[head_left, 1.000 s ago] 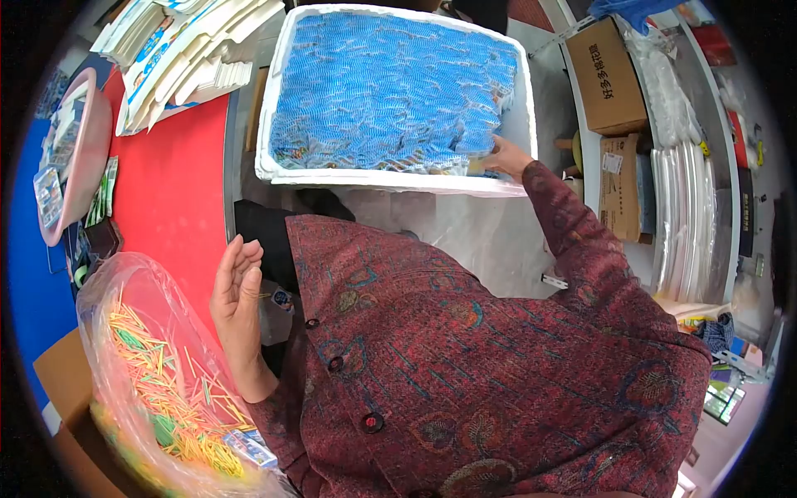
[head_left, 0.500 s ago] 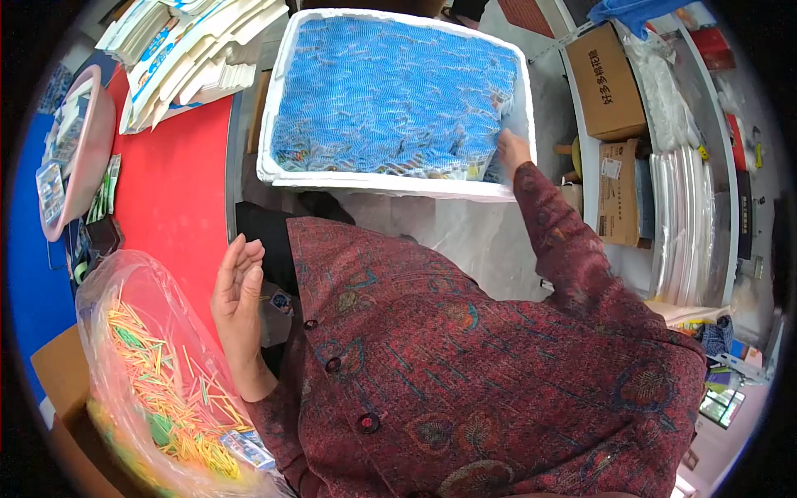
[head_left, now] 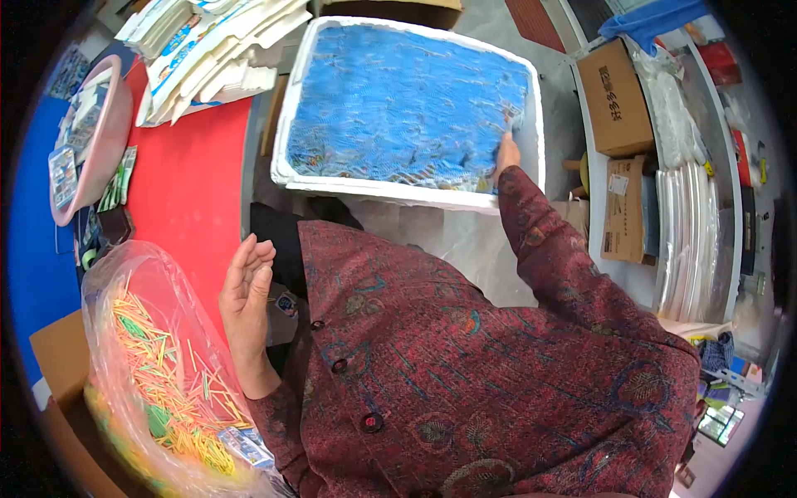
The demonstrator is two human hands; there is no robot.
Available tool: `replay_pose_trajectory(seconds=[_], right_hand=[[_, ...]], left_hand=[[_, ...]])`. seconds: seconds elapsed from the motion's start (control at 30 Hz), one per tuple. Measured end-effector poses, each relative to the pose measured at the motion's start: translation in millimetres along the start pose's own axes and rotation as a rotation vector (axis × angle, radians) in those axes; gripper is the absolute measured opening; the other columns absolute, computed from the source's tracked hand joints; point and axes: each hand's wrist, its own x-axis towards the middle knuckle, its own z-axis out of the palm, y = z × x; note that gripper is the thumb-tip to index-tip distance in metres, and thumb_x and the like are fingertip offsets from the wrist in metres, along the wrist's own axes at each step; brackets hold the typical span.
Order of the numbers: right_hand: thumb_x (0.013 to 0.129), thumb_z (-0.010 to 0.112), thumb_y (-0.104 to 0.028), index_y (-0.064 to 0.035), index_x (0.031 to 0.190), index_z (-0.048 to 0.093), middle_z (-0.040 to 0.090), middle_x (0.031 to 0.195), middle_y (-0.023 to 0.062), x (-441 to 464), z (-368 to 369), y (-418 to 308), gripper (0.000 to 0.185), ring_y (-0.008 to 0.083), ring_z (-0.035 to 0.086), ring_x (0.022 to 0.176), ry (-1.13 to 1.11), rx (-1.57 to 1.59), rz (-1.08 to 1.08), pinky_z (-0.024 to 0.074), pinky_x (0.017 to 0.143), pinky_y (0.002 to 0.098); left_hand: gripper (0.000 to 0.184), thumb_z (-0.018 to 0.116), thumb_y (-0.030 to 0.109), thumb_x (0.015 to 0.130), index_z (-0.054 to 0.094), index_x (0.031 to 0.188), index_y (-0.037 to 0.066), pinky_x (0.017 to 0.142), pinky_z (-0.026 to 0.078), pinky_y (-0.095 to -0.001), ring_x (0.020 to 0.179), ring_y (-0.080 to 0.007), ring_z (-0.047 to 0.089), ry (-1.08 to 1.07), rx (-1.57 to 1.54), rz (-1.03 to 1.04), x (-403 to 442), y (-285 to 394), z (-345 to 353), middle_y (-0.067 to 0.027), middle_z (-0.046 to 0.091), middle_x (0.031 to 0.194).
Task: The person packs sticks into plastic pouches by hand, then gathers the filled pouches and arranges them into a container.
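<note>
A white foam box [head_left: 407,192] holds many blue patterned packets [head_left: 398,100] in tight rows. My right hand [head_left: 508,152] reaches over the box's near right corner, against the right end of the packets. Its fingertips are partly hidden among them, so what they hold, if anything, is unclear. My left hand [head_left: 247,286] is raised beside the red table edge, fingers apart and nothing in it. Below and left of it lies a clear plastic bag [head_left: 178,307] with yellow, orange and green sticks [head_left: 166,373] and a small blue-white packet [head_left: 246,446].
White flattened cartons [head_left: 207,66] are stacked on the red table [head_left: 187,183]. A pink basin [head_left: 112,124] with packets stands at the left. On the right, shelves hold a brown cardboard box [head_left: 616,100] and stacked clear plastic sleeves [head_left: 689,232].
The view has shifted, so the box sits slightly lower and to the right. My right hand has moved up along the packets' right end. My left hand keeps its pose.
</note>
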Motion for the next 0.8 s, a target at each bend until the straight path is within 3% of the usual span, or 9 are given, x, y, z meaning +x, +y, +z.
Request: replay_pose_trajectory(seconds=[0.07,0.13,0.2,0.4,0.47,0.53,0.57,0.7,0.8], right_hand=[[0.093,0.047,-0.048,-0.0073,0.13,0.048,0.055,0.124,0.011,26.4,9.4,4.9,0.055,0.0244,0.058,0.104,0.002,-0.034,-0.114,0.0475,0.089,0.0399],[0.092,0.05,-0.048,-0.0074,0.132,0.048,0.053,0.128,0.0096,5.7,21.8,2.0,0.057,0.0238,0.055,0.109,-0.25,0.302,-0.207,0.0447,0.093,0.0384],[0.09,0.052,-0.05,-0.0069,0.135,0.047,0.051,0.131,0.0088,-11.6,29.2,-6.8,0.062,0.0223,0.052,0.114,-0.186,0.135,-0.243,0.0412,0.097,0.0372],[0.091,0.05,-0.048,-0.004,0.136,0.045,0.051,0.132,0.0091,-26.8,27.2,-19.6,0.063,0.0224,0.049,0.117,-0.278,0.21,-0.163,0.036,0.102,0.035],[0.095,0.044,-0.041,-0.0037,0.137,0.043,0.05,0.132,0.0106,20.2,6.0,5.0,0.056,0.0228,0.049,0.118,-0.173,-0.074,-0.419,0.0353,0.103,0.0356],[0.097,0.044,-0.031,0.001,0.133,0.045,0.053,0.13,0.0136,-20.3,8.8,-29.9,0.048,0.0235,0.049,0.119,0.096,-0.294,-0.563,0.0358,0.102,0.0346],[0.097,0.044,-0.031,0.001,0.133,0.045,0.053,0.13,0.0136,-30.1,16.8,-41.3,0.048,0.0235,0.049,0.119,0.08,-0.273,-0.581,0.0358,0.102,0.0346],[0.095,0.048,-0.015,0.0003,0.136,0.04,0.048,0.133,0.0144,-95.6,58.4,-102.4,0.045,0.0227,0.048,0.121,-0.098,0.022,-0.779,0.0384,0.1,0.0335],[0.094,0.049,-0.009,0.0005,0.133,0.043,0.051,0.131,0.0143,-198.7,121.9,-163.7,0.041,0.0212,0.053,0.115,-0.398,0.113,-0.802,0.0409,0.098,0.0333]], left_hand=[[0.041,0.053,0.004,0.094,0.045,0.134,-0.002,0.098,0.041,-0.0301,0.113,-0.0188,0.055,0.016,-0.005,0.009,-1.4,1.3,-0.1,-0.0129,0.057,0.122],[0.041,0.052,0.005,0.094,0.044,0.134,-0.002,0.098,0.042,-0.0308,0.113,-0.0199,0.055,0.017,-0.028,0.005,-2.6,1.1,2.0,-0.013,0.057,0.122],[0.041,0.052,0.004,0.094,0.044,0.133,-0.002,0.098,0.043,-0.0308,0.112,-0.0199,0.056,0.054,-0.037,0.029,-3.6,-0.5,3.2,-0.0129,0.057,0.121],[0.039,0.052,0.002,0.093,0.046,0.131,-0.003,0.097,0.044,-0.0317,0.11,-0.0207,0.057,0.094,-0.082,0.017,-14.7,8.0,5.9,-0.0135,0.059,0.118],[0.039,0.052,0.001,0.092,0.046,0.131,-0.003,0.097,0.043,-0.0319,0.11,-0.0207,0.057,0.142,-0.072,0.057,-27.4,14.7,-1.0,-0.0136,0.059,0.117],[0.038,0.051,0.0,0.092,0.047,0.13,-0.003,0.098,0.043,-0.0321,0.109,-0.0208,0.058,0.211,-0.079,0.068,-36.6,24.9,-6.6,-0.0138,0.06,0.116],[0.038,0.051,0.0,0.092,0.047,0.13,-0.003,0.098,0.043,-0.0321,0.109,-0.0208,0.058,0.227,-0.072,0.094,-37.0,32.3,-8.2,-0.0138,0.06,0.116],[0.039,0.05,-0.002,0.091,0.047,0.13,-0.003,0.098,0.043,-0.0325,0.109,-0.021,0.058,0.241,-0.066,0.249,-62.8,65.4,1.1,-0.0137,0.061,0.115],[0.033,0.054,-0.002,0.088,0.055,0.121,-0.005,0.094,0.044,-0.0323,0.107,-0.0225,0.059,-0.038,0.004,0.38,-75.1,135.1,14.0,-0.0145,0.062,0.113]])
